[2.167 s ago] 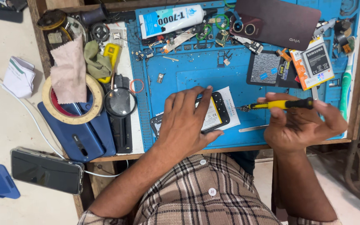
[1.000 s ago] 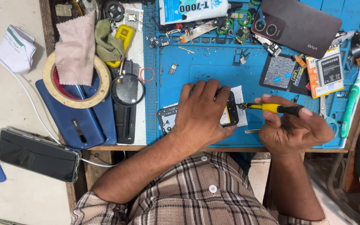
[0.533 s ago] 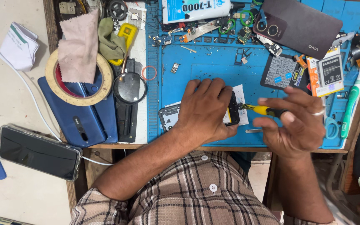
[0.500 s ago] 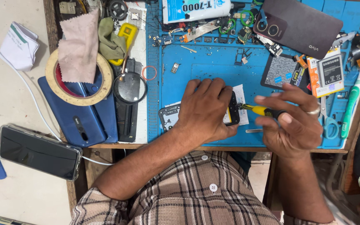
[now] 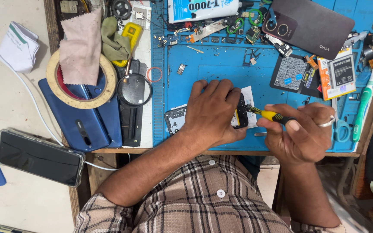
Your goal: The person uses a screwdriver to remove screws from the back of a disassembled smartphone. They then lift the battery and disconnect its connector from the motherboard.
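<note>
My left hand (image 5: 214,114) lies flat over an opened phone (image 5: 241,113) on the blue work mat (image 5: 221,73), pressing it down so most of it is hidden. Only the phone's dark right edge and its left end show. My right hand (image 5: 301,136) grips a small yellow and black screwdriver (image 5: 269,114). The screwdriver tip points left and meets the phone's right edge. A ring sits on one finger of my right hand.
A dark phone back cover (image 5: 309,26) and a battery (image 5: 341,75) lie at the far right. A magnifying glass (image 5: 134,89), tape roll (image 5: 80,82), cloth (image 5: 80,47) and blue phone (image 5: 83,125) sit left. Another phone (image 5: 39,157) lies off the bench.
My right hand's fingers have shifted around the screwdriver handle, curling back onto it after spreading. My left hand has stayed on the phone. The view has drifted slightly.
</note>
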